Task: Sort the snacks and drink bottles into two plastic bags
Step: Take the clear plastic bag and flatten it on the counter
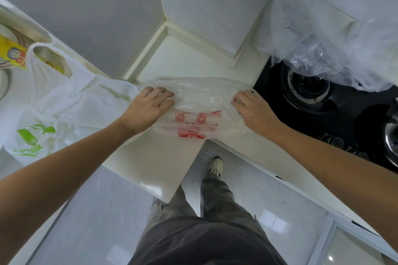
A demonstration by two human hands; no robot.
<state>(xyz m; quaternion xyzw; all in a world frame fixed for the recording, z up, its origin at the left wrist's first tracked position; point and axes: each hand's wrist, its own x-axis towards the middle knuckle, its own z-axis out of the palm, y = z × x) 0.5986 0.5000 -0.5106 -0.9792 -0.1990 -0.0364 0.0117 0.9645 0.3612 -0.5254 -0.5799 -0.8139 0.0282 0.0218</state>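
Observation:
A clear plastic bag with red print [198, 112] lies flat on the white counter corner [172, 60]. My left hand [148, 106] rests palm down on the bag's left end, fingers spread. At the bag's right end, the curled fingers of my right hand [252, 107] pinch the plastic. A white bag with green print [53, 109] lies crumpled on the counter to the left, its handles up. A yellow snack pack [13, 54] shows at the far left, behind that bag. No drink bottles are visible.
A black gas hob [323, 112] with a burner fills the counter to the right. Crumpled clear plastic sheeting [336, 28] hangs over its far side. A metal pot edge [391, 135] shows at the right border. Grey tiled walls meet behind the counter corner.

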